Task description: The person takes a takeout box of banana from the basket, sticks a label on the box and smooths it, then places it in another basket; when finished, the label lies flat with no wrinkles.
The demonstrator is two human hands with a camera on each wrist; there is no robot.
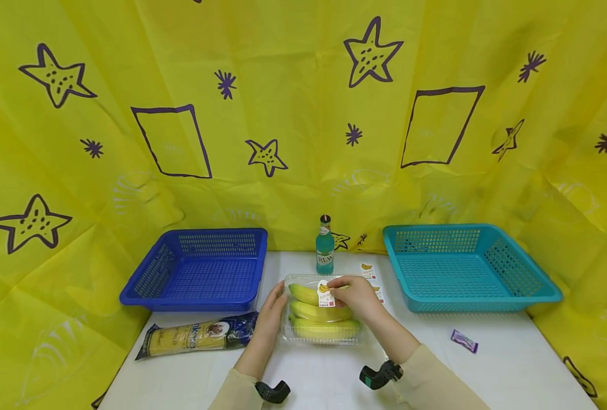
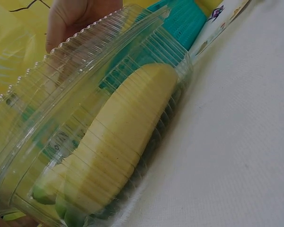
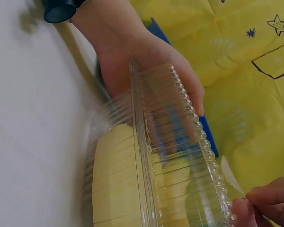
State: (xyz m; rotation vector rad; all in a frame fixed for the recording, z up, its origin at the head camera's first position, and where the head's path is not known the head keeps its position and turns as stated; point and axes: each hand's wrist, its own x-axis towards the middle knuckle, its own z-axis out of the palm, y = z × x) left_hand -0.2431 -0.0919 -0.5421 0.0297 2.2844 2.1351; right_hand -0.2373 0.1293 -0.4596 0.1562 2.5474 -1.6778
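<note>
A clear plastic clamshell box [image 1: 287, 336] stands on the white table, its lid down over several yellow bananas [image 1: 324, 330] with green ends. Along the box's left wall rests my left hand [image 1: 271, 310], its fingers extended against the plastic, as the right wrist view also shows. My right hand [image 1: 357, 291] is over the lid and pinches the edge of a small white banana sticker [image 1: 326, 297] between thumb and fingertips. In the right wrist view, the sticker [image 3: 231, 176] appears as a thin pale strip beside the pinching fingers [image 3: 272, 196].
Behind the box stands a bottle of teal drink [image 1: 325, 253]. A sheet of banana stickers [image 1: 369, 272] lies partly hidden behind my right hand. A blue basket [image 1: 196, 304] is at left, a teal basket [image 1: 467, 303] at right. A spaghetti bag [image 1: 191, 339] and a purple packet [image 1: 464, 341] lie nearer.
</note>
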